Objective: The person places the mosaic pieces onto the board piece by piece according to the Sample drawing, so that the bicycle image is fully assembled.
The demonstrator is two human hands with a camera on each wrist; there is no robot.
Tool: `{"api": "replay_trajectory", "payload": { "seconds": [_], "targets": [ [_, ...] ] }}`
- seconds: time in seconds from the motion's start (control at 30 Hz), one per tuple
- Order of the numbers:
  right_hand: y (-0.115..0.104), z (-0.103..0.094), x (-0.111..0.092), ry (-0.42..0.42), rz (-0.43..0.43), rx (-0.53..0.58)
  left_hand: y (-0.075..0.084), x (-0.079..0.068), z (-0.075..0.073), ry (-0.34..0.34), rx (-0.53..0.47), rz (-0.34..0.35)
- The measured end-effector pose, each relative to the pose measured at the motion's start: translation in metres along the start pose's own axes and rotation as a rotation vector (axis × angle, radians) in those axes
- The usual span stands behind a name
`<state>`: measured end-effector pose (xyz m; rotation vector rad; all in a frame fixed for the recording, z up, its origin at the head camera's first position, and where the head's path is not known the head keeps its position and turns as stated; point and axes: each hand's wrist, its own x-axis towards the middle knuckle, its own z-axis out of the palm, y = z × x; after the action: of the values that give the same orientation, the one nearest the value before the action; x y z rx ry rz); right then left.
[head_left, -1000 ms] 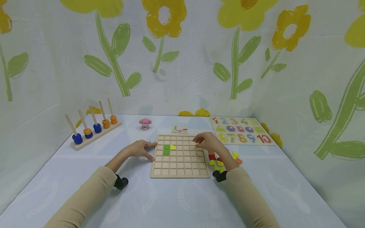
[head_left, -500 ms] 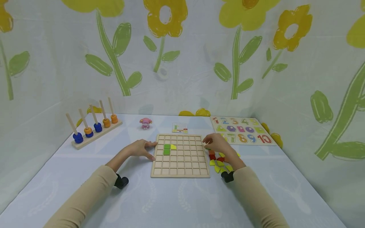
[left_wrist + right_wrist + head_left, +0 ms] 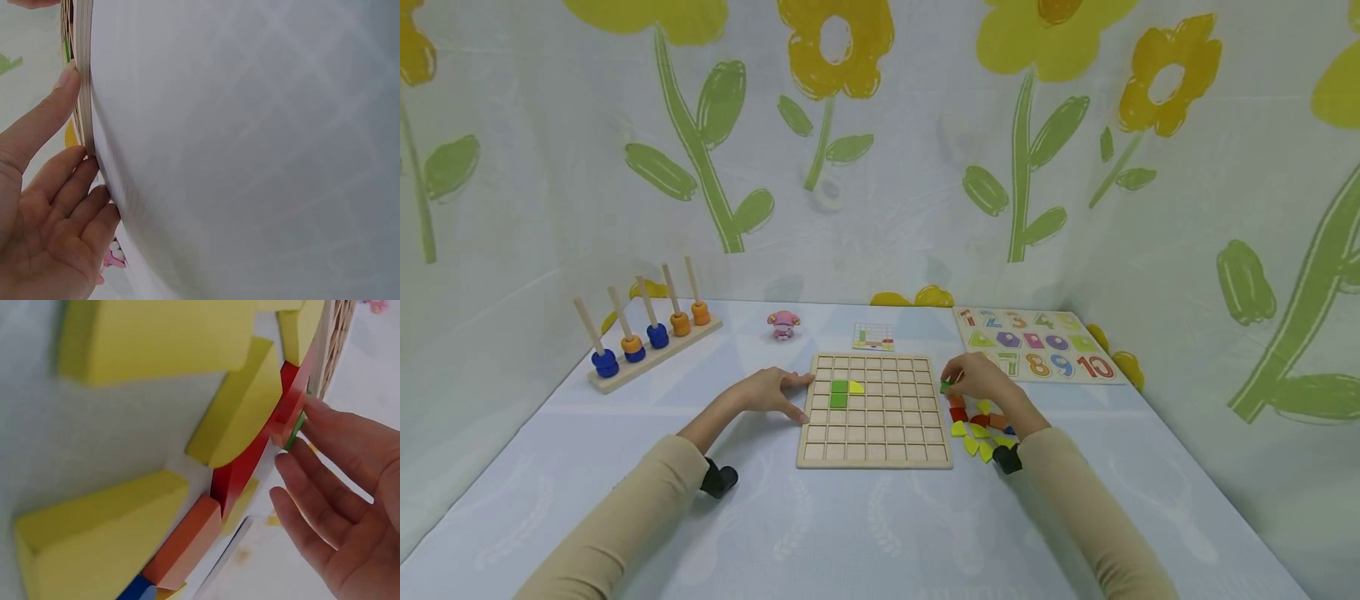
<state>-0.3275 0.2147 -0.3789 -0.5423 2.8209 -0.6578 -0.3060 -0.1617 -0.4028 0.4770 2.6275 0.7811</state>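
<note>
A wooden grid board (image 3: pixel 874 452) lies in the middle of the table. Two green square blocks (image 3: pixel 838 400) and a yellow quarter-round block (image 3: pixel 856 387) sit in its cells. At the board's left edge rests my left hand (image 3: pixel 766 390); in the left wrist view its thumb and fingertips (image 3: pixel 70 75) touch the board's side. Just off the right edge, my right hand (image 3: pixel 981 379) pinches a green block (image 3: pixel 945 387) between thumb and fingers. The right wrist view shows that green block (image 3: pixel 296 430) at the fingertips, partly hidden, beside an orange and a red block.
Loose yellow (image 3: pixel 979 431), red (image 3: pixel 958 413), orange and blue blocks lie right of the board. Behind it are a pattern card (image 3: pixel 873 337) and a pink figurine (image 3: pixel 783 325). A peg stacker (image 3: pixel 655 354) stands left; a number puzzle (image 3: pixel 1037 346) lies back right.
My right hand has moved right from above the board to the loose blocks and taken hold of a green one. The left hand stays at the board's edge.
</note>
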Motion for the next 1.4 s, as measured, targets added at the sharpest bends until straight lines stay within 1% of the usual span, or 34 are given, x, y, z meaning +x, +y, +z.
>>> {"api": "replay_trajectory", "payload": {
  "seconds": [0.17,0.37,0.6,0.67,0.8,1.0,1.2,1.33,1.4],
  "targets": [
    [0.003,-0.001,0.005,-0.001,-0.023,-0.038,0.0,0.0,0.0,0.0,-0.002,0.003],
    [0.007,-0.002,0.006,0.028,-0.026,-0.067,0.001,0.0,0.0,0.003,0.001,0.009],
    [0.01,-0.004,0.003,0.052,-0.028,-0.032,0.001,0.001,0.0,0.005,0.002,0.012],
    [0.009,-0.004,0.002,0.053,-0.012,-0.012,0.001,0.001,0.001,0.004,-0.001,0.008],
    [0.004,-0.004,-0.001,0.053,-0.031,0.026,0.002,0.0,0.001,0.002,-0.004,0.0],
    [-0.008,-0.001,-0.003,0.07,-0.157,0.072,0.001,0.0,0.001,0.003,0.004,0.01],
    [-0.02,0.005,-0.002,0.113,-0.293,0.094,0.001,0.0,0.001,0.005,0.005,0.005],
    [-0.031,0.011,-0.001,0.134,-0.348,0.096,0.002,-0.002,0.001,0.005,0.006,-0.006],
    [-0.036,0.015,0.0,0.137,-0.357,0.106,0.003,-0.003,0.001,0.004,0.005,-0.009]
  ]
}}
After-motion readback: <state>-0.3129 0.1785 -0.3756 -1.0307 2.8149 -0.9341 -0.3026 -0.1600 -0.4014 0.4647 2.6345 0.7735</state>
